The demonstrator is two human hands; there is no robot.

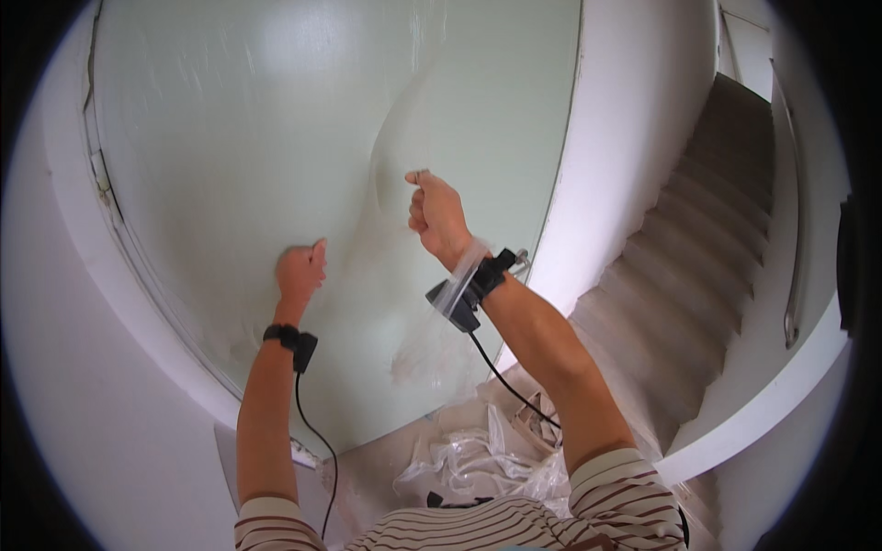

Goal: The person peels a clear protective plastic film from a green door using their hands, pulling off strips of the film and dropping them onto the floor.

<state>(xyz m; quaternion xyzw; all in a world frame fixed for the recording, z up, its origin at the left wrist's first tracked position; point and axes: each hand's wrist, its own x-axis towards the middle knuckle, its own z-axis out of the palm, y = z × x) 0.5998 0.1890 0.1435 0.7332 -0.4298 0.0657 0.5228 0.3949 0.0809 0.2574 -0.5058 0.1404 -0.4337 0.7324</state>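
Note:
Before me stands a pale green door panel (227,138), partly covered by a thin clear plastic film (396,131). The film bulges off the panel in a curved fold near the middle. My right hand (437,210) is raised beside that fold, its thumb and forefinger pinched on what looks like the film's edge. Lower and to the left, my left hand (300,270) is curled in front of the panel with the thumb pointing up. Whether film lies between its fingers is hidden. A clear plastic strip (460,275) crosses my right wrist.
Crumpled clear plastic (475,454) lies on the floor at my feet. A door handle (522,262) shows behind my right wrist. To the right, stairs (689,262) run alongside a metal handrail (796,275). Cabled black devices (304,351) are strapped to both wrists. White walls (89,330) flank the door.

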